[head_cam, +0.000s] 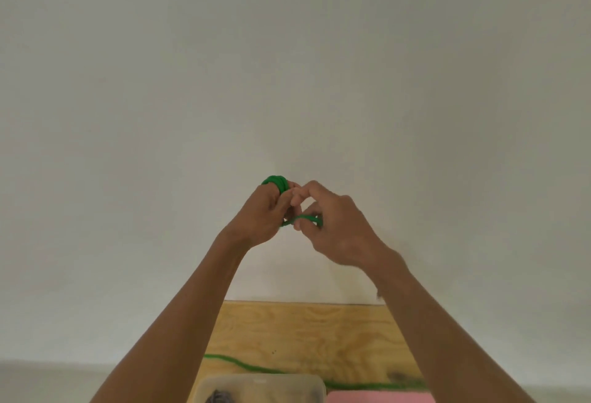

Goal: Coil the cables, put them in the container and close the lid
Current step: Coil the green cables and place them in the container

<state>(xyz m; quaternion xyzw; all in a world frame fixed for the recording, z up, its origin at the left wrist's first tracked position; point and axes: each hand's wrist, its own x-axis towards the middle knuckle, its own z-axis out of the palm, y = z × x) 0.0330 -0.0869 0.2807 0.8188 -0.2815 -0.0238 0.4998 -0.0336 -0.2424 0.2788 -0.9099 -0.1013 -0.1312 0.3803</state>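
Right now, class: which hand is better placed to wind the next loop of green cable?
Probably the right hand: it pinches the loose green cable, free to wrap. The left hand grips the coil, so it should hold steady.

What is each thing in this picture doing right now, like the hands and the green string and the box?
Left hand: raised, gripping the coil.
Right hand: raised, pinching a green strand.
Green cable coil: wound around the left hand's fingers, partly coiled.
Loose green cable: lying uncoiled across the wooden table.
Clear plastic container: open, something dark inside.
Pink flat item: lying beside the container.
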